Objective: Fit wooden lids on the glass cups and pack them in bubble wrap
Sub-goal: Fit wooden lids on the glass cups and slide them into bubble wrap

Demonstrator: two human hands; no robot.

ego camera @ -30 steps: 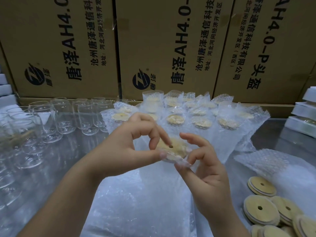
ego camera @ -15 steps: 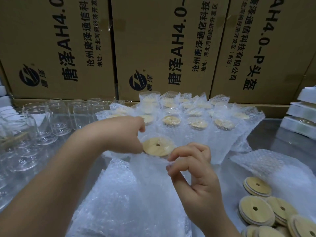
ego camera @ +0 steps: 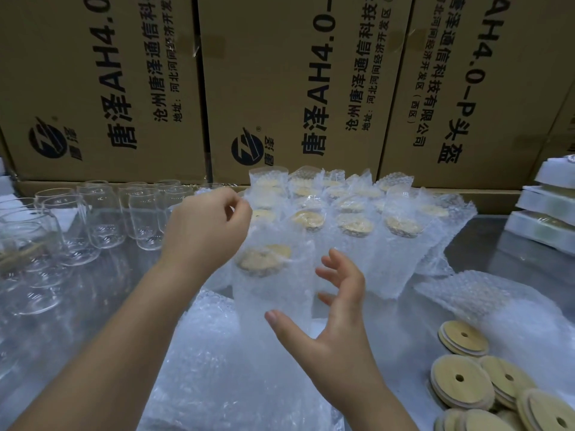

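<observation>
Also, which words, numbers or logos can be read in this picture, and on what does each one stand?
"唐泽AH4.0", cut at the top: left box and middle box.
"沧州唐泽通信科技", also cut: same two boxes.
"地址:河北河间经济开发区": same two boxes.
"唐泽" beside a round logo: same two boxes.
"AH4.0-P头盔": right box.
"通信科技有限公司": right box.
"河北河间经济开发区(西区)": right box.
Nothing else carries readable text.

Closed off along the far edge of the grey metal bench (ego camera: 485,244) by tall brown cardboard boxes (ego camera: 280,88) side by side, printed in black with Chinese characters, "AH4.0" and a round dark logo. At the right edge, flat white packs (ego camera: 547,209) stacked one upon another; at the far left edge, a sliver of another white block (ego camera: 4,181). Dim, cool, even light, dully mirrored in the bare metal.
</observation>
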